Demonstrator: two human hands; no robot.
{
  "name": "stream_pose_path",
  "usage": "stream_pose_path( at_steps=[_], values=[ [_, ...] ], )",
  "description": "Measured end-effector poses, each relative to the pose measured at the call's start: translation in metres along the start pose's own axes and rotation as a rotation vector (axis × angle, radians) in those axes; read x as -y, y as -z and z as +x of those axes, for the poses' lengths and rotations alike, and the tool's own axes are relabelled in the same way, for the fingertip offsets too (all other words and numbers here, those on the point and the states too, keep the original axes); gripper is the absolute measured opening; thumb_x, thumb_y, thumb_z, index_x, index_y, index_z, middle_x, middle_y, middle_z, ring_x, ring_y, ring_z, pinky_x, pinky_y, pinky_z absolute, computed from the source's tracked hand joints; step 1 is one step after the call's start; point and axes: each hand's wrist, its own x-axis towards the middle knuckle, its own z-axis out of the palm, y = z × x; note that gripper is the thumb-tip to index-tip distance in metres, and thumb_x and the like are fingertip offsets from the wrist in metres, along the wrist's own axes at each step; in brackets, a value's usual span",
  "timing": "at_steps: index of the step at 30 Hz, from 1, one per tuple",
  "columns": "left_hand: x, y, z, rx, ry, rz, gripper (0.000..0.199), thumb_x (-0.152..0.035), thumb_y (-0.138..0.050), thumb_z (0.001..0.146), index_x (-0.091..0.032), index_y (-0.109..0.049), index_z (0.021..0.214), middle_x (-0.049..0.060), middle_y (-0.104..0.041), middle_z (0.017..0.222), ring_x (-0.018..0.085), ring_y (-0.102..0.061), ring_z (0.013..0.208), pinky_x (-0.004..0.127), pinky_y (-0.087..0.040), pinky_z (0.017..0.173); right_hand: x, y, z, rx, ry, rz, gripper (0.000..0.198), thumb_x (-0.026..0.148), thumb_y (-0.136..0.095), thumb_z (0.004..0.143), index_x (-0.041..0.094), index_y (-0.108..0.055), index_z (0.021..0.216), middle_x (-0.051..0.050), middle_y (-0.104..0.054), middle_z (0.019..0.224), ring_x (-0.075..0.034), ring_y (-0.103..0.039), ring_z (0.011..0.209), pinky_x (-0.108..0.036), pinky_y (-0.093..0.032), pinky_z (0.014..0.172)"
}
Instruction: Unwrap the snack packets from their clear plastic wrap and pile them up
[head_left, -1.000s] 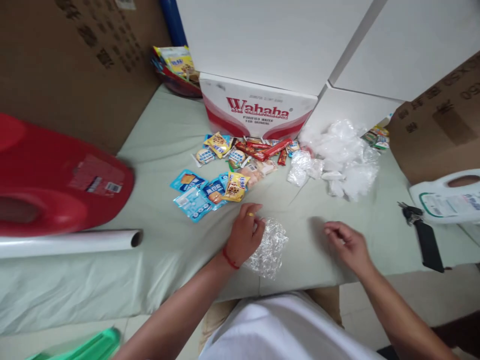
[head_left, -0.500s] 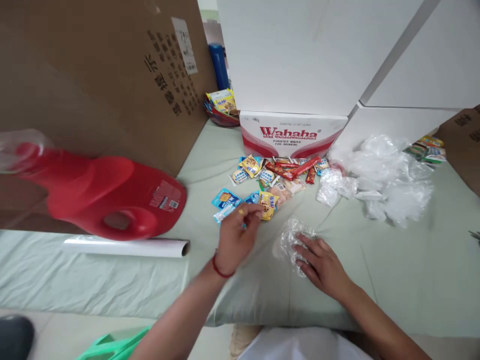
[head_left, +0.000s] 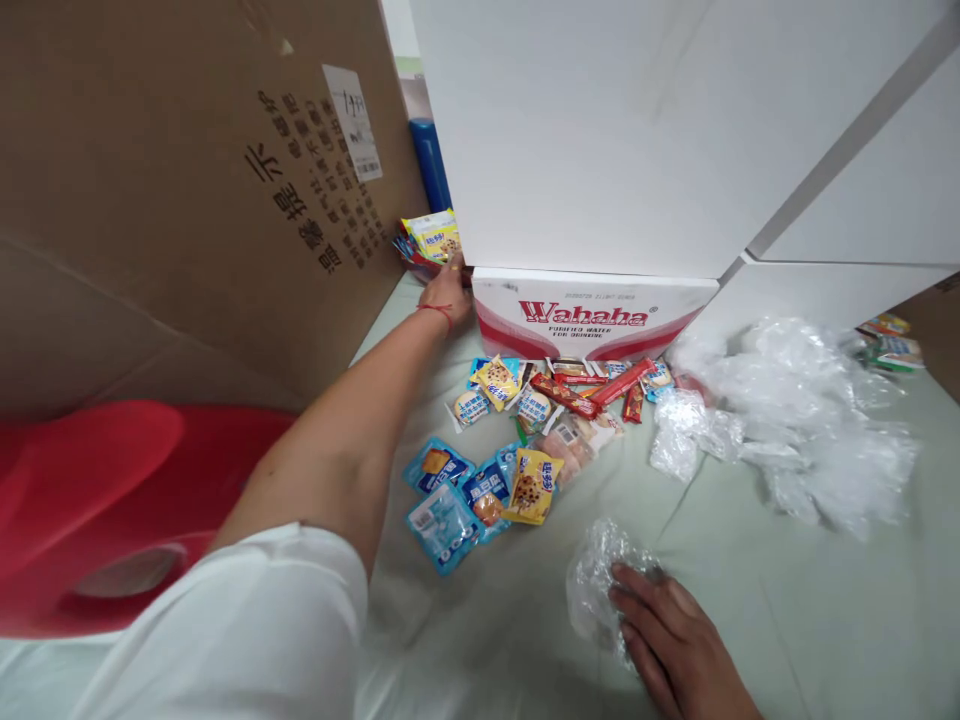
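My left hand (head_left: 448,288) reaches far back to a red bowl (head_left: 422,266) of snack packets, in the gap between a cardboard box and the white water box. Its thumb is by a yellow cookie packet (head_left: 437,237) in the bowl; the other fingers are mostly hidden, so its grip is unclear. My right hand (head_left: 671,625) has its fingers bent onto a crumpled clear plastic bag (head_left: 600,575) on the cloth. Left of that bag, another yellow cookie packet (head_left: 534,487) rests beside several blue snack packets (head_left: 444,527).
Red snack bars (head_left: 566,394) and small packets lie along the front of the Wahaha water box (head_left: 596,315). More clear plastic bags (head_left: 795,420) are heaped at the right. A tall cardboard box (head_left: 187,200) and a red jug (head_left: 135,500) stand at the left.
My left hand has left the yellow cookie packet on the cloth and moved back to the red bowl. My right hand stays on the plastic bag. The view has shifted closer.
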Motion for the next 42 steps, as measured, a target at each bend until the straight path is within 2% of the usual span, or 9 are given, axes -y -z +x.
stream_pose_path(
  at_steps=[3,8,11,19,28,33,36,39,42],
  values=[
    [-0.004,-0.003,0.007,0.055,0.141,0.001,0.039,-0.018,-0.067,0.087,-0.007,-0.064,0.124,0.019,-0.059,0.135,0.02,-0.059,0.107,0.037,-0.037,0.092,-0.001,0.0,-0.001,-0.003,-0.013,0.015,0.034,0.019,-0.058,0.099,0.021,-0.068,0.131,-0.01,-0.068,0.141,-0.022,-0.072,0.106,-0.036,-0.058,0.094],
    [-0.004,0.011,-0.025,-0.06,0.177,0.127,0.022,-0.024,-0.065,0.09,-0.008,-0.066,0.106,0.014,-0.062,0.123,0.018,-0.062,0.1,0.03,-0.042,0.082,0.003,0.0,0.001,-0.024,-0.073,0.083,0.035,0.017,-0.056,0.098,0.023,-0.067,0.132,-0.01,-0.069,0.139,-0.025,-0.073,0.107,-0.043,-0.061,0.092],
    [-0.003,0.023,-0.06,-0.037,0.185,0.218,0.013,-0.023,-0.063,0.092,-0.014,-0.066,0.101,0.011,-0.065,0.118,0.02,-0.063,0.102,0.029,-0.044,0.081,0.005,-0.001,0.001,-0.032,-0.11,0.126,0.034,0.016,-0.055,0.099,0.024,-0.067,0.129,-0.011,-0.069,0.138,-0.026,-0.072,0.104,-0.044,-0.062,0.09],
    [-0.025,0.04,-0.163,-0.029,0.196,0.349,0.026,-0.028,-0.061,0.092,-0.016,-0.067,0.114,0.019,-0.064,0.126,0.034,-0.063,0.106,0.039,-0.044,0.082,0.004,-0.005,-0.002,-0.09,-0.096,0.166,0.032,0.016,-0.052,0.101,0.022,-0.067,0.129,-0.013,-0.069,0.136,-0.025,-0.07,0.105,-0.046,-0.06,0.092],
    [-0.059,0.075,-0.271,-0.118,0.058,0.408,0.024,-0.039,-0.054,0.099,-0.019,-0.068,0.1,0.013,-0.068,0.105,0.03,-0.064,0.097,0.034,-0.042,0.076,0.003,-0.004,-0.002,-0.157,-0.092,0.201,0.031,0.011,-0.05,0.099,0.019,-0.07,0.121,-0.014,-0.071,0.129,-0.025,-0.068,0.103,-0.046,-0.061,0.09],
    [-0.109,0.111,-0.326,-0.275,-0.114,0.175,0.018,-0.041,-0.072,0.091,-0.023,-0.068,0.089,0.004,-0.066,0.088,0.02,-0.058,0.074,0.031,-0.043,0.073,0.003,-0.004,-0.002,-0.15,-0.106,0.198,0.03,0.011,-0.049,0.099,0.018,-0.07,0.119,-0.014,-0.071,0.127,-0.026,-0.067,0.1,-0.045,-0.061,0.087],
    [-0.148,0.127,-0.334,-0.382,-0.067,-0.139,0.02,-0.037,-0.083,0.082,-0.024,-0.07,0.089,-0.002,-0.057,0.079,0.014,-0.045,0.064,0.029,-0.04,0.066,0.003,-0.005,-0.002,-0.139,-0.114,0.22,0.03,0.012,-0.049,0.099,0.019,-0.071,0.119,-0.013,-0.071,0.127,-0.025,-0.067,0.1,-0.045,-0.061,0.087],
    [-0.174,0.12,-0.318,-0.389,0.08,-0.691,0.031,-0.041,-0.088,0.076,-0.023,-0.064,0.085,-0.005,-0.054,0.079,0.01,-0.044,0.064,0.025,-0.041,0.065,0.002,-0.007,-0.003,-0.141,-0.124,0.236,0.031,0.012,-0.049,0.099,0.02,-0.071,0.12,-0.014,-0.07,0.127,-0.026,-0.067,0.102,-0.046,-0.061,0.089],
    [-0.183,0.088,-0.294,-0.219,0.222,-1.095,0.038,-0.044,-0.09,0.074,-0.022,-0.06,0.085,-0.006,-0.055,0.078,0.009,-0.051,0.066,0.022,-0.045,0.066,0.001,-0.008,-0.003,-0.148,-0.126,0.234,0.03,0.013,-0.049,0.1,0.018,-0.071,0.119,-0.015,-0.07,0.127,-0.026,-0.068,0.103,-0.046,-0.061,0.09]
  ],
)
